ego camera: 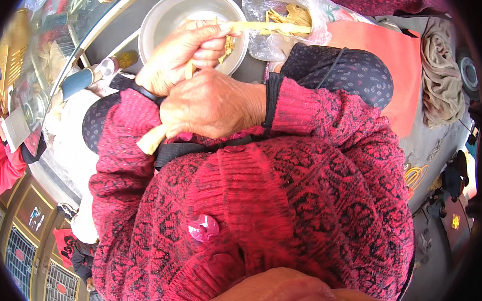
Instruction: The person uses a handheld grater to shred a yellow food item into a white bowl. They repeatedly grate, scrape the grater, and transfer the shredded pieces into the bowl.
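My left hand (185,51) is closed on a long pale-yellow folded strip (272,27), which sticks out to the right past the rim of a basin. Just below and touching it, my right hand (215,104) grips a strip of the same kind, whose flared end (152,139) pokes out at its lower left. Whether both hands hold one strip is hidden by the fingers. Beneath my left hand stands a whitish plastic basin (149,31) with yellow pieces (228,49) inside. A clear plastic bag (257,41) beside it holds more crumpled yellow strips (295,16).
A red sheet (399,85) lies right of my knee, with a bunched beige cloth (443,79) beyond. At left are a glass-topped table edge (83,46), a blue cylinder (77,82) and a jar (127,58). Another person's red sleeve (5,171) shows at far left.
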Motion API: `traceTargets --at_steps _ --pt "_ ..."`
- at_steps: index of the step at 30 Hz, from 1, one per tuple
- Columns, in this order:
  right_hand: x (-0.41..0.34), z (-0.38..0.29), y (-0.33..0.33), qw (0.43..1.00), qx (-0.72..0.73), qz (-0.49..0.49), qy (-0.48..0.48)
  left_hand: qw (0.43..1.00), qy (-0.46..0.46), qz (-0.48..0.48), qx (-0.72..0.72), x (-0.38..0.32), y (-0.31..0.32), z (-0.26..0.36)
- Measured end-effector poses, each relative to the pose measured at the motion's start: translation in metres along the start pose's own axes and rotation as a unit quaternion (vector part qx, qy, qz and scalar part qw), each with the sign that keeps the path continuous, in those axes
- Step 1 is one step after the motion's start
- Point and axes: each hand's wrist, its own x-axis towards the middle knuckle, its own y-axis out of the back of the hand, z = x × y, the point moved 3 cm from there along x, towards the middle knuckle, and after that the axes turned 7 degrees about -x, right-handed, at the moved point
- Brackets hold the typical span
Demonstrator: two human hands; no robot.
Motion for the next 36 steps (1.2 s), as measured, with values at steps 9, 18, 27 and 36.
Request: traceTargets --at_steps 9,18,27,36 --pt "0.027 -0.014 0.081 0.924 -0.163 0.339 0.061 0.948 -0.287 0.031 0.137 -0.054 -0.031 0.059" --pt "0.059 0.02 0.138 0.968 -0.033 0.238 -0.066 0.516 -0.622 0.2 0.554 -0.064 -0.099 0.068" --pt "0.066 0.027 0.16 0.966 -0.099 -0.035 -0.237 0.673 -0.595 -0.01 0.439 -0.04 -0.084 0.067" --pt "0.033 0.024 0.153 0.973 -0.041 0.144 -0.178 0.756 -0.535 -0.074 0.37 -0.023 -0.076 0.064"
